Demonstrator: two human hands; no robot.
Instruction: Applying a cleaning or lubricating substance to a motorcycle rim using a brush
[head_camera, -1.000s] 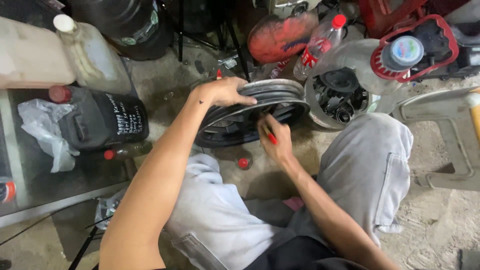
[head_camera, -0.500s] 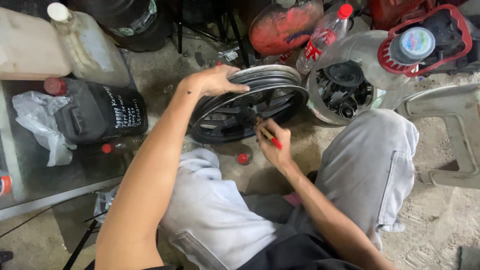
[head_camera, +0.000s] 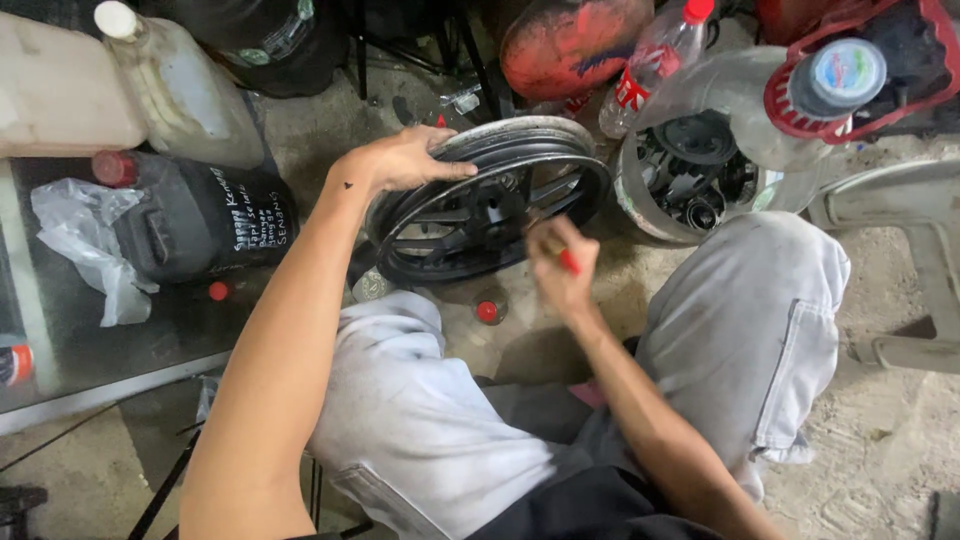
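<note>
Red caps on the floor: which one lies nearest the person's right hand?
The loose red cap below the black wheel, just left of the right hand. The other red cap lies far left, by the dark jug.

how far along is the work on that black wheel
Done: the black wheel is bare, with no tyre, and stands on the floor between the knees. In hand: the left hand steadies its top rim, and the right hand holds a red-tipped tool by the spokes. What is left cannot be told; the hand is blurred.
</note>
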